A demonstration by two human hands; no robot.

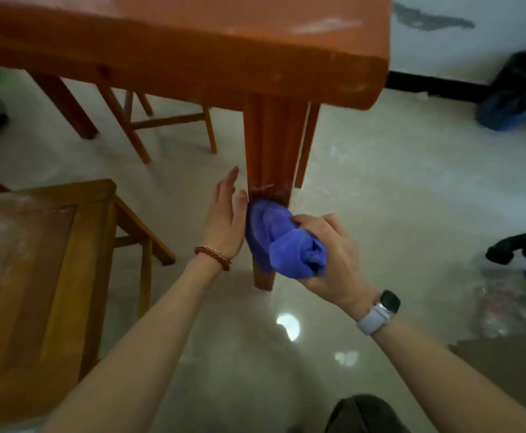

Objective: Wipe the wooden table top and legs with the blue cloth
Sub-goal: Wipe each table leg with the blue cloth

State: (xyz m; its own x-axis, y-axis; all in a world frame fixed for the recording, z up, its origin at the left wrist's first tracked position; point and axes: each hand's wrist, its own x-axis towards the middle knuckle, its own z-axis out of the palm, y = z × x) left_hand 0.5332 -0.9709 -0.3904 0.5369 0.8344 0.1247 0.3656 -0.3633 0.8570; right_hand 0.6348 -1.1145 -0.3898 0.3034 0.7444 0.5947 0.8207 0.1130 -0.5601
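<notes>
Head view, looking down at one corner of the wooden table [193, 57]. The top is orange-red with a pale scuffed patch near the far edge and a thick apron below it. The corner table leg [271, 145] runs down to a glossy pale tile floor [396, 198] with bright light reflections.

The blue cloth [282, 242] is bunched up and pressed against the lower part of that leg. The right hand [327, 257] has its fingers closed around the cloth; there is a smartwatch [383, 309] on that wrist. The left hand [227, 220] is flat with fingers straight and together, its palm against the left side of the cloth and its fingertips beside the leg. It grips nothing, and there is a red bead bracelet [213, 256] on the wrist.

A wooden chair [46, 276] sits at lower left with a filmy sheen on its seat, possibly plastic wrap, but blur makes it hard to tell. More wooden chair legs [168, 123] show under the table. The white wall [474, 42] at upper right has a dark smear and a black baseboard. A dark bag [521, 92] lies on the floor by the wall, and a black office chair base [517, 248] is at the right edge.
</notes>
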